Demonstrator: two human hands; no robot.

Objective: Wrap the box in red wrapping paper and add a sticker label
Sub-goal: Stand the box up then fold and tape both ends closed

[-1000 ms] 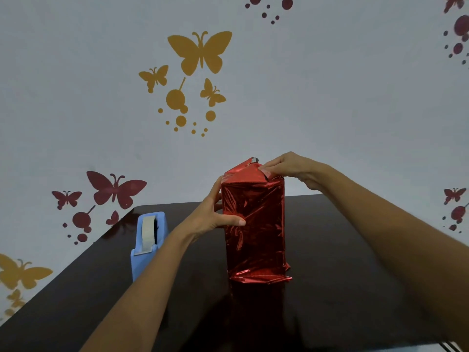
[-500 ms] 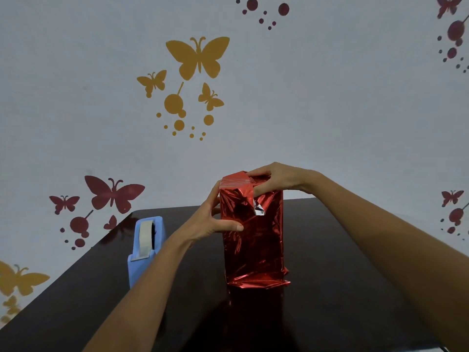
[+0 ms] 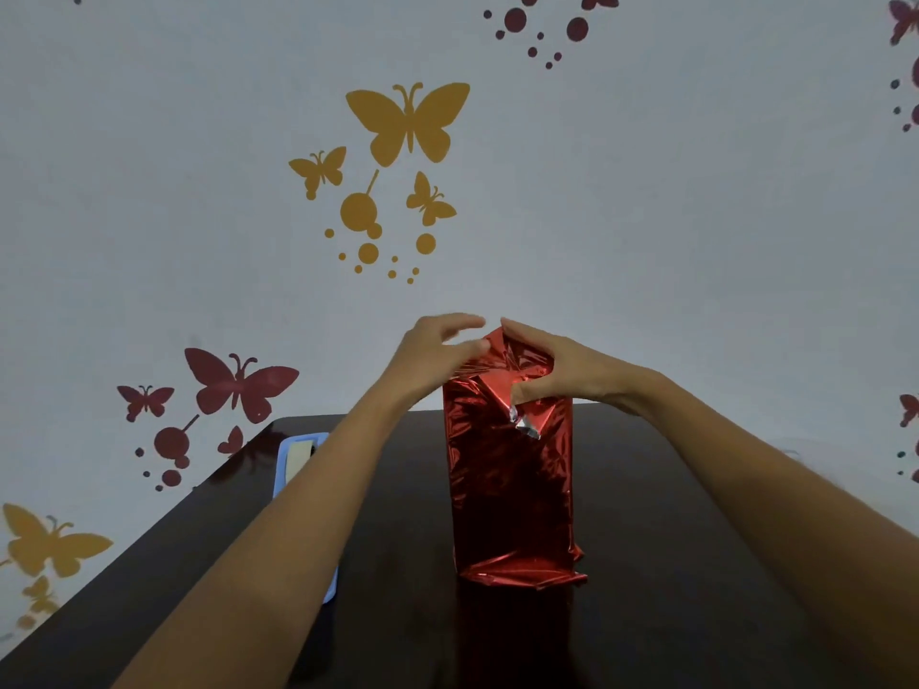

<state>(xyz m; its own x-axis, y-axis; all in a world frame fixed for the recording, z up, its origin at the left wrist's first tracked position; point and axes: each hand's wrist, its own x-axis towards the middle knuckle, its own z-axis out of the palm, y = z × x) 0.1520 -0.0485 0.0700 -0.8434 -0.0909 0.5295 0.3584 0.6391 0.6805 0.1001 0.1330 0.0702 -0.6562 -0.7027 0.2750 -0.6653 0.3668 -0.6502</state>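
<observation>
Box (image 3: 512,494), in red foil wrapping paper (image 3: 519,363), stood upright mid-table (image 3: 686,539), paper flared at base. R hand (image 3: 564,372) at box's 1 o'clock pinched the crumpled top flap, thumb pressing it onto the front face, w/ silver underside (image 3: 524,426) showing just below. L hand (image 3: 431,358) at 11 o'clock had fingers loosely extended & blurred, tips touching paper's top edge; blue tape dispenser (image 3: 294,460) sat at 9 o'clock, partly behind L forearm (image 3: 298,539).
</observation>
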